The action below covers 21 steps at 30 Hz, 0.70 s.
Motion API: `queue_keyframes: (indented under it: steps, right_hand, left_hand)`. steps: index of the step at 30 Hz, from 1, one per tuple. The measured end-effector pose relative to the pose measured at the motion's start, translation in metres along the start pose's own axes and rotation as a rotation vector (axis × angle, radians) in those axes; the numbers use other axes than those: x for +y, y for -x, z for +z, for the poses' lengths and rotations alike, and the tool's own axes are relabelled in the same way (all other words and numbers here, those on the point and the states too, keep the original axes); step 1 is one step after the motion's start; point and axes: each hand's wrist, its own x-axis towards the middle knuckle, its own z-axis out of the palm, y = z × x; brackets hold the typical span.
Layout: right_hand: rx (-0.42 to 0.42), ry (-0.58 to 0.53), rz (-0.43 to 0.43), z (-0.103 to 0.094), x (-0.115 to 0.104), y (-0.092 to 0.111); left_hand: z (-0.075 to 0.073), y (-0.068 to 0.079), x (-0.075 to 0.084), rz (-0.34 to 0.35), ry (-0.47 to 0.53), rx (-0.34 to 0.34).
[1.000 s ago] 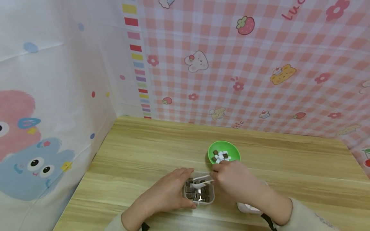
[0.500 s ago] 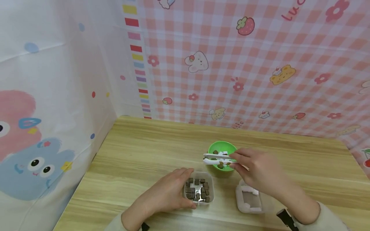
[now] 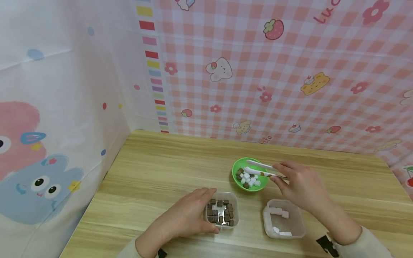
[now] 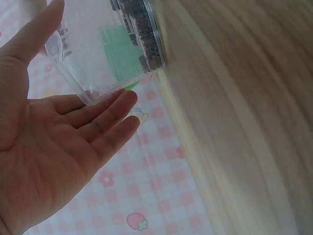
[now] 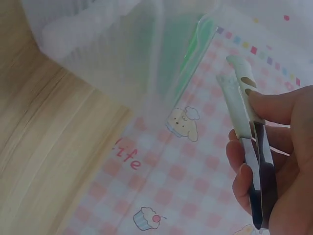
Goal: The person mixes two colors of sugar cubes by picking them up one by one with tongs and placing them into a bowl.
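My left hand (image 3: 187, 213) holds a clear plastic container (image 3: 237, 208) at its left side, thumb at the near edge and fingers at the far edge. Several dark brown cubes (image 3: 213, 212) lie inside it. In the left wrist view the thumb and fingers flank the container (image 4: 83, 58). My right hand (image 3: 301, 182) grips small tongs (image 3: 259, 172) with white tips. Their tips hover over a green bowl (image 3: 235, 179) of mixed white and brown cubes, apart, with nothing visible between them. The right wrist view shows the tongs (image 5: 252, 142) pinched between thumb and fingers.
A second plastic container (image 3: 301, 224) with several white pieces (image 3: 279, 212) stands near the right forearm. All sit on a wooden table (image 3: 161, 165). A pink checked cloth (image 3: 258, 71) hangs behind, and a white printed cloth (image 3: 64, 107) hangs at the left.
My right hand has carried the tongs from the brown-cube container up and right to above the green bowl. The tongs' tips have spread. The left hand has stayed in place.
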Motion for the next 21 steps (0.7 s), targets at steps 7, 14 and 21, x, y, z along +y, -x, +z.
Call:
queue_keyframes:
  steps: [7,14,21]
  right_hand:
    - [-0.018,-0.018,0.011,-0.004,-0.009,-0.001]
    - [-0.033,-0.062,-0.019,-0.006,-0.024,-0.003]
    - [-0.023,-0.098,-0.104,-0.006,-0.038,-0.006]
  left_hand:
    - [0.000,0.000,0.000,0.003,0.001,0.006]
    - [0.000,-0.001,-0.001,0.007,-0.003,0.006]
    - [0.000,-0.001,-0.001,0.013,0.002,0.011]
